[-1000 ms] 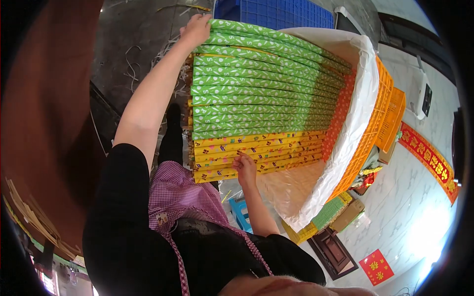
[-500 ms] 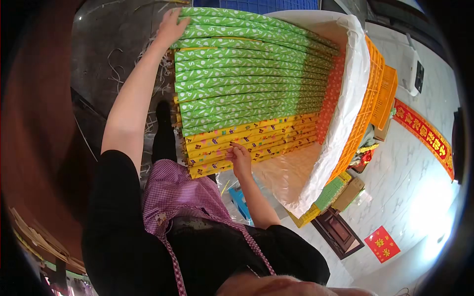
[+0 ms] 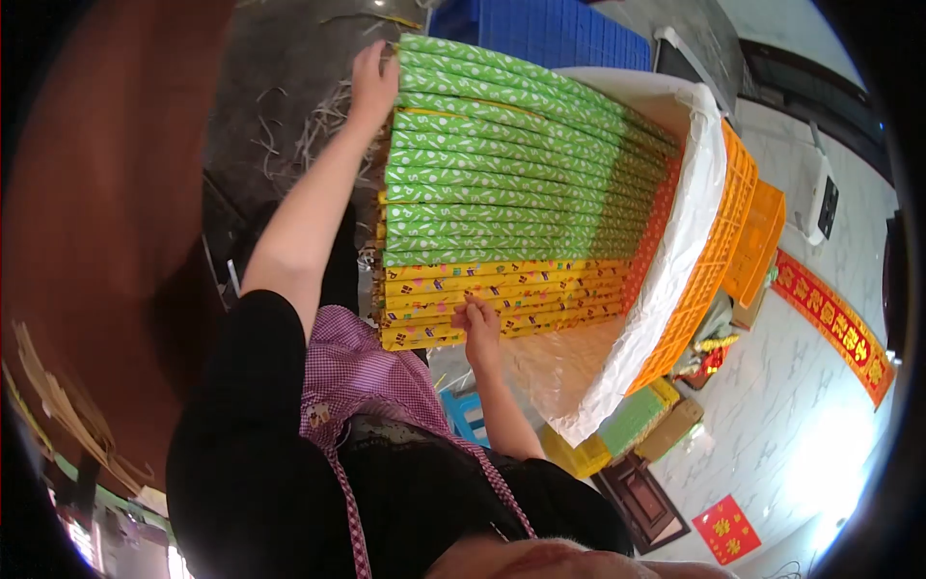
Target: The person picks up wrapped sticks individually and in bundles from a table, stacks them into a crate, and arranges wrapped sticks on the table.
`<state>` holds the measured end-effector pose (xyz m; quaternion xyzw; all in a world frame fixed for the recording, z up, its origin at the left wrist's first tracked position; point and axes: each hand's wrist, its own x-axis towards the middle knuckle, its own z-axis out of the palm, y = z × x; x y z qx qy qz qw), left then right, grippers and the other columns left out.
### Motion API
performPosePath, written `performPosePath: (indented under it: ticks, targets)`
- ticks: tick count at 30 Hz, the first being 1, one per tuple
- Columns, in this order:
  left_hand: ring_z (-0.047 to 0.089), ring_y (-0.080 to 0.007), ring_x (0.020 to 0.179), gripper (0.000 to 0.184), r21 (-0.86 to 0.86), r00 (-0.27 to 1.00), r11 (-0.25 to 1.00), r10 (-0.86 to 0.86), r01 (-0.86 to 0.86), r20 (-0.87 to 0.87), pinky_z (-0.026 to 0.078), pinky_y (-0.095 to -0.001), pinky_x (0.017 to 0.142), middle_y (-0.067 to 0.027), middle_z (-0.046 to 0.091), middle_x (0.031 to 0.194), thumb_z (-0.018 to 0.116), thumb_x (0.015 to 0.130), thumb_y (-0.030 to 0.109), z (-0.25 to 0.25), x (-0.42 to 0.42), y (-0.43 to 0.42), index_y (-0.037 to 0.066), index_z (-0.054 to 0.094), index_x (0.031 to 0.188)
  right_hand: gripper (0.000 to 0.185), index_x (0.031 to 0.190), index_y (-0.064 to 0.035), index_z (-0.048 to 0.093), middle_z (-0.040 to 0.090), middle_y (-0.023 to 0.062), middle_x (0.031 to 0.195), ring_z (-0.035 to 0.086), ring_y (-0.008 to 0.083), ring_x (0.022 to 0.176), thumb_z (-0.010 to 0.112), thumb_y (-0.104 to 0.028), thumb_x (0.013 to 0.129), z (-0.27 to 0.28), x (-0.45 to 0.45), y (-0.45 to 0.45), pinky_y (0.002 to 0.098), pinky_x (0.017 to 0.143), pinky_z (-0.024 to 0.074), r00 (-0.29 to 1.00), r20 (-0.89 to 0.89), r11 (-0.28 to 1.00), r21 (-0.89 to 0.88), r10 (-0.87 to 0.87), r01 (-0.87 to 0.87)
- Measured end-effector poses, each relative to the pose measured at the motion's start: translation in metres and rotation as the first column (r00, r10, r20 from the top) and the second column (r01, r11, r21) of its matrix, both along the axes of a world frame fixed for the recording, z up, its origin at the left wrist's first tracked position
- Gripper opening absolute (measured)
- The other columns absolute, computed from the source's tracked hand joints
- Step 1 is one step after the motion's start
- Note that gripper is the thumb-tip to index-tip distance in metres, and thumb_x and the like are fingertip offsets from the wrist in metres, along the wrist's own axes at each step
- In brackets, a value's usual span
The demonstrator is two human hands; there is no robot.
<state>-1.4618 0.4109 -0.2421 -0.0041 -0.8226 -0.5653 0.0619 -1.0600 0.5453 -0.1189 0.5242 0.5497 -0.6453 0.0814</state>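
Observation:
Long narrow rolls in green wrapping with white print (image 3: 502, 183) lie side by side, partly inside a crate's white liner (image 3: 666, 270). Below them in the view are yellow rolls with small coloured pictures (image 3: 540, 289). My left hand (image 3: 374, 89) rests against the roll ends at the upper left corner, its fingers extended. Over the yellow rolls, my right hand (image 3: 479, 323) has its fingers curled together; anything between them is too small to make out. The far ends of the rolls lie in shadow beside a red patterned surface (image 3: 656, 227).
The liner sits in an orange plastic crate (image 3: 709, 289). Behind it stands a blue crate (image 3: 550, 34). Pale strips (image 3: 328, 130) litter the dark floor. A yellow container (image 3: 576, 451) and a cardboard box (image 3: 672, 429) stand beyond the crate, with a blue stool (image 3: 465, 415) nearer me.
The whole view has shifted, so the rolls and crate sit further right and lower. My left hand stays at the roll ends, and my right hand remains over the yellow rolls.

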Motion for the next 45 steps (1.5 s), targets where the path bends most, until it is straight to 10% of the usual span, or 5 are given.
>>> performPosePath:
  ticks: [7, 14, 20, 33, 45]
  targets:
    - [0.045, -0.0414, 0.097, 0.024, -0.162, 0.975, 0.969, 0.203, -0.187, 0.088, 0.038, -0.0448, 0.080, -0.0279, 0.046, 0.105, 0.047, 0.082, 0.013, 0.038, 0.183, -0.045, -0.003, 0.045, 0.101, 0.023, 0.103, 0.0009, 0.051, 0.057, 0.0095, 0.081, 0.057, 0.0174, 0.067, 0.047, -0.013, 0.086, 0.020, 0.041, -0.012, 0.0283, 0.059, 0.0489, 0.985, -0.060, 0.983, -0.080, 0.161, -0.166]
    - [0.059, -0.0342, 0.081, 0.026, -0.129, 0.787, 0.932, -0.206, 0.339, 0.581, 0.046, -0.0414, 0.071, -0.0191, 0.061, 0.084, 0.051, 0.075, 0.024, 0.134, 0.425, -0.126, 0.002, 0.061, 0.086, 0.022, 0.100, -0.0043, 0.051, 0.055, 0.0051, 0.079, 0.051, 0.0160, 0.069, 0.050, -0.020, 0.085, -0.017, 0.040, 0.003, 0.0322, 0.064, 0.0438, 0.953, -0.249, 0.772, -0.566, 0.173, -0.288]
    - [0.058, -0.0372, 0.084, 0.029, -0.389, 0.703, 0.901, 0.403, -0.192, 0.586, 0.045, -0.0433, 0.074, -0.0228, 0.060, 0.087, 0.050, 0.075, 0.022, 0.170, 0.662, -0.175, -0.001, 0.062, 0.089, 0.023, 0.101, -0.0070, 0.050, 0.056, 0.0046, 0.082, 0.051, 0.0161, 0.075, 0.051, -0.025, 0.086, -0.032, 0.058, -0.023, 0.0337, 0.068, 0.0427, 0.883, -0.204, 0.702, -0.541, 0.424, -0.462]
    - [0.060, -0.0340, 0.078, 0.031, -0.292, 0.536, 0.785, 0.595, -0.546, 0.599, 0.046, -0.0405, 0.073, -0.0203, 0.062, 0.082, 0.050, 0.073, 0.026, 0.176, 0.899, -0.147, 0.001, 0.064, 0.083, 0.023, 0.084, -0.0071, 0.056, 0.054, 0.0045, 0.063, 0.054, 0.0186, 0.062, 0.050, -0.029, 0.084, -0.047, 0.182, 0.032, 0.0327, 0.060, 0.0448, -0.122, -0.045, -0.127, -0.122, 0.991, -0.984]
    - [0.058, -0.0348, 0.081, 0.024, -0.305, 0.256, 0.503, 0.767, -0.809, 0.588, 0.045, -0.0434, 0.071, -0.0196, 0.060, 0.083, 0.050, 0.075, 0.024, 0.137, 1.273, -0.177, 0.003, 0.061, 0.082, 0.025, 0.087, -0.0049, 0.054, 0.058, 0.0177, 0.072, 0.056, 0.0347, 0.066, 0.049, -0.030, 0.084, 0.005, 0.413, -0.053, 0.0395, 0.058, 0.0448, -0.785, 0.518, -0.900, 0.422, 0.340, -0.111]
